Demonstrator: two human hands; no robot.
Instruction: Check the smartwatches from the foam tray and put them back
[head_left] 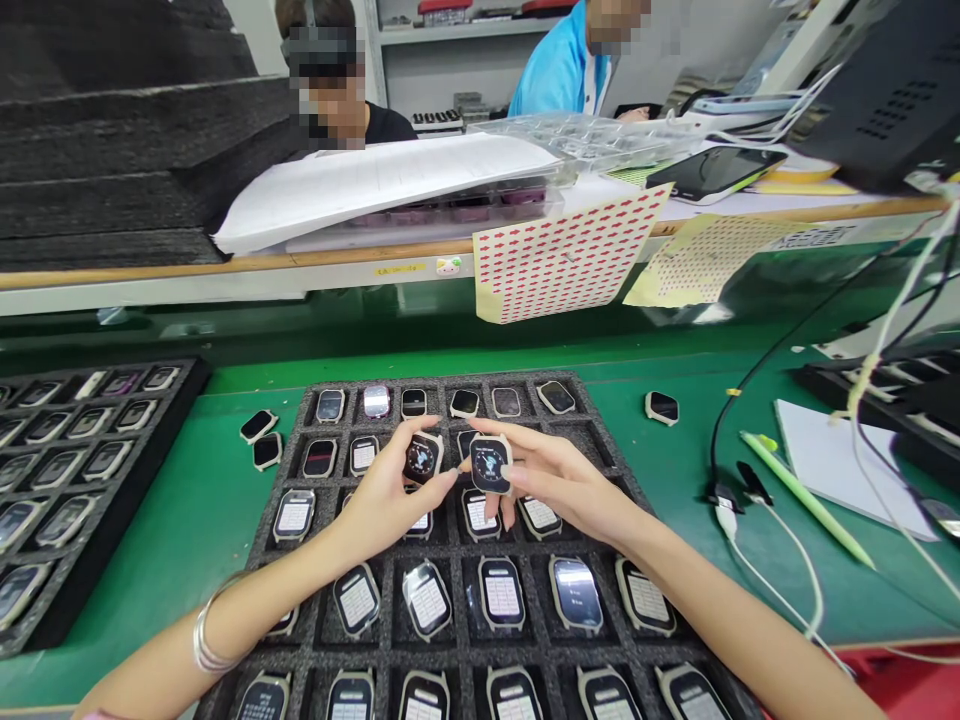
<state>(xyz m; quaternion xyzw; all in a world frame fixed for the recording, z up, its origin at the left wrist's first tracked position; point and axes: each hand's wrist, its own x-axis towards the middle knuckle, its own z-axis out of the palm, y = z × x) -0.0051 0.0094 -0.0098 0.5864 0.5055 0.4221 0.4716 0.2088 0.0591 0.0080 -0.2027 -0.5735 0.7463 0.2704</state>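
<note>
Worktop [217,500], green and wide, carried everything, with a second tray [142,470] of watches pushed to its left edge, seemingly parked out of the way. Directly before the person lay the foam tray [600,455]. Its grid of pockets kept each watch face up and apart from its neighbours, probably so no screen rubbed another. Over its upper middle rows the left hand [386,500] and the right hand [559,480] met. The left fingers pinched the left-hand watch [422,458] by its edges, and the right fingers gripped the right-hand watch [490,464] the same way. Both were held just above the pockets, side by side and nearly touching, lit dials turned toward the wearer, apparently so the two screens could be read together. Two loose watches [259,425] lay on the bare worktop just left of the foam tray.
</note>
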